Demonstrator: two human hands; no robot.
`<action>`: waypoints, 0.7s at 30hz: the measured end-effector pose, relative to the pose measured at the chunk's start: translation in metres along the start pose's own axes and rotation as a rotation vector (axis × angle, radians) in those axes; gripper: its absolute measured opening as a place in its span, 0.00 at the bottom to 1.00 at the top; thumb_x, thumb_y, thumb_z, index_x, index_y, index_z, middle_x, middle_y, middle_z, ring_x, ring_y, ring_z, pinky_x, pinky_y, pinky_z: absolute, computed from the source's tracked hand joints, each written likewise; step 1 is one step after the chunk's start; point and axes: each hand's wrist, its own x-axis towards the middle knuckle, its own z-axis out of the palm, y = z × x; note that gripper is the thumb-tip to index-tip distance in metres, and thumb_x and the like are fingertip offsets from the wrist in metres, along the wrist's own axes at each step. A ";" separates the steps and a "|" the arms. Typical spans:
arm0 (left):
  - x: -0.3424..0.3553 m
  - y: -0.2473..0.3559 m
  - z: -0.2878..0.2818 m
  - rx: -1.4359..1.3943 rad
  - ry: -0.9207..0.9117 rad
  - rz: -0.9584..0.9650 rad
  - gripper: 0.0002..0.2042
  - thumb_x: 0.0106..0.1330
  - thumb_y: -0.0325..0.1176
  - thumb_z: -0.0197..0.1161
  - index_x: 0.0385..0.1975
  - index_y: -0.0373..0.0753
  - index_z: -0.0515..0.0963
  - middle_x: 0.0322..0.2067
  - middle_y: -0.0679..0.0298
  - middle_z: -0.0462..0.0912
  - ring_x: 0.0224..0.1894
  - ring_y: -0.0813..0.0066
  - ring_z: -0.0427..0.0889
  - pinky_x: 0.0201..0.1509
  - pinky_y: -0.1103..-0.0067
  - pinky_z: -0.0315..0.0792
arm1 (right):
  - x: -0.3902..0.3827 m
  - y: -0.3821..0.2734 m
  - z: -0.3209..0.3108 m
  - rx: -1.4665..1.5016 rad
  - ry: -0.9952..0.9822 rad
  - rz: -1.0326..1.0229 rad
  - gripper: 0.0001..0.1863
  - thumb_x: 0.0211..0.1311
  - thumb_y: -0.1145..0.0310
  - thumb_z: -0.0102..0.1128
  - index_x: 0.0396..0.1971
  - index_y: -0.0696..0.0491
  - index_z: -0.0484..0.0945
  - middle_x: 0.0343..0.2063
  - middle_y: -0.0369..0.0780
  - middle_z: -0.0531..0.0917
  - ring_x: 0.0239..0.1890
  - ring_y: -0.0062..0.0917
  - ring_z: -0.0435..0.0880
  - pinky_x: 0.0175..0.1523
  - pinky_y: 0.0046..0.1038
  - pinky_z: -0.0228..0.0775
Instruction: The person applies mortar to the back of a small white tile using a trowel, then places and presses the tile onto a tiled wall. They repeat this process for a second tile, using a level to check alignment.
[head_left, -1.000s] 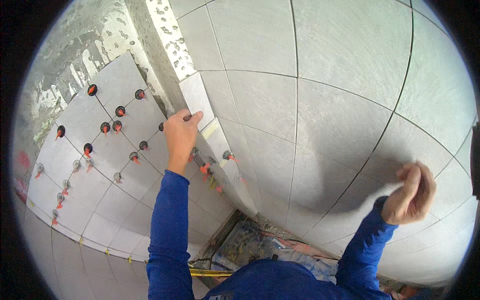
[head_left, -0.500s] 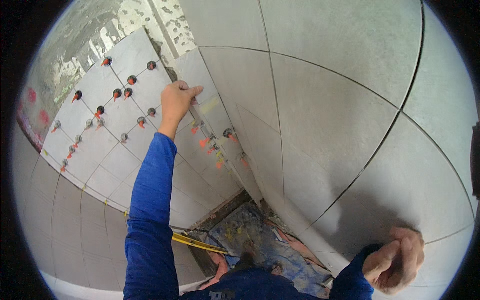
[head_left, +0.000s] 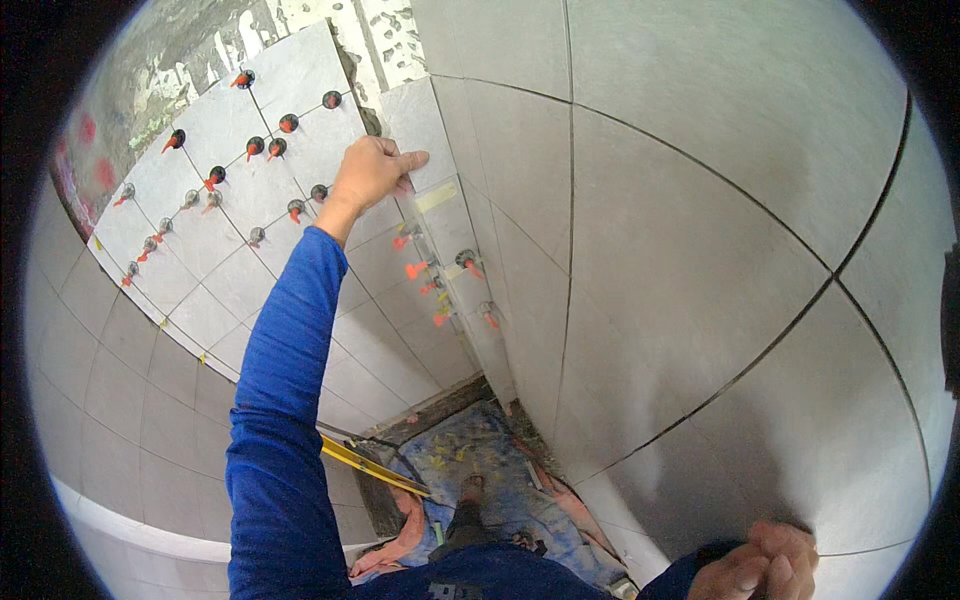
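My left hand (head_left: 378, 172) grips the edge of a narrow light-grey tile strip (head_left: 410, 115) at the wall corner, thumb stretched over its face. A piece of pale tape (head_left: 436, 197) crosses the strip just below. Left of it is a panel of square tiles (head_left: 250, 230) dotted with black-and-orange levelling clips (head_left: 288, 124); more orange clips (head_left: 416, 270) line the corner under my hand. My right hand (head_left: 760, 565) is at the lower right, fingers curled beside the large-tiled wall (head_left: 690, 250); what it holds, if anything, is hidden.
A yellow level (head_left: 370, 465) leans low at the left. A dusty blue sheet (head_left: 445, 440) covers the floor between dark edges, with pink cloth (head_left: 400, 535) and my foot (head_left: 470, 490) on it. Rough, patchy concrete (head_left: 200, 70) shows above the tiled panel.
The view has shifted, so my left hand and the strip sit higher in the picture, the hand still at the strip. My right hand has dropped toward the lower edge, fingers still curled.
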 end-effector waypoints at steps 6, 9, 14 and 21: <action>0.005 0.002 -0.005 0.009 -0.080 -0.018 0.20 0.64 0.41 0.75 0.23 0.26 0.82 0.21 0.54 0.85 0.23 0.72 0.87 0.28 0.78 0.83 | -0.003 0.007 0.002 0.035 0.040 -0.073 0.18 0.74 0.73 0.56 0.59 0.62 0.73 0.22 0.49 0.82 0.16 0.25 0.73 0.22 0.28 0.70; 0.007 0.006 -0.007 0.057 -0.114 -0.008 0.20 0.64 0.41 0.75 0.24 0.26 0.81 0.22 0.54 0.85 0.25 0.71 0.87 0.28 0.78 0.83 | -0.004 0.008 0.005 0.047 0.097 -0.107 0.17 0.73 0.74 0.56 0.58 0.62 0.74 0.24 0.52 0.84 0.14 0.23 0.72 0.21 0.26 0.68; 0.008 0.010 -0.010 0.090 -0.147 -0.006 0.21 0.66 0.40 0.74 0.24 0.23 0.81 0.23 0.52 0.86 0.25 0.69 0.89 0.29 0.77 0.83 | -0.002 0.005 0.006 0.015 0.109 -0.090 0.16 0.73 0.74 0.57 0.58 0.61 0.73 0.25 0.52 0.84 0.16 0.23 0.73 0.21 0.26 0.69; 0.008 0.010 -0.016 0.123 -0.195 0.028 0.21 0.66 0.40 0.73 0.25 0.22 0.80 0.23 0.52 0.85 0.26 0.69 0.88 0.30 0.77 0.82 | -0.001 0.004 0.003 0.025 0.114 -0.074 0.15 0.73 0.73 0.57 0.56 0.60 0.73 0.26 0.53 0.84 0.16 0.24 0.73 0.21 0.25 0.68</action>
